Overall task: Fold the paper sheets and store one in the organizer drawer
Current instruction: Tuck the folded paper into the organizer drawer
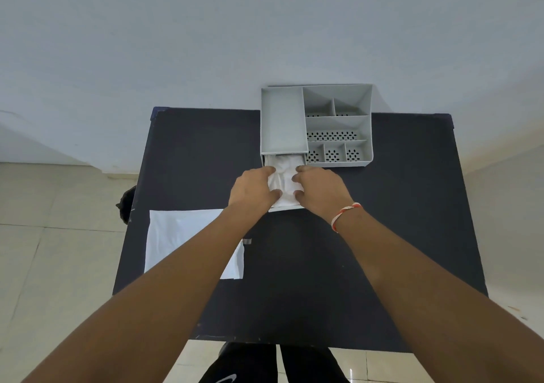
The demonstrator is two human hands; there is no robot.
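Folded paper [284, 181] sits between both hands' grip, inside drawer [287, 207].

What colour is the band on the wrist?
The wristband is orange and white, seen in the head view.

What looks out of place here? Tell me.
The white folded paper in the pulled-out grey drawer looks crumpled and bunched, not flat, between the left hand and right hand. The other white sheet lies flat.
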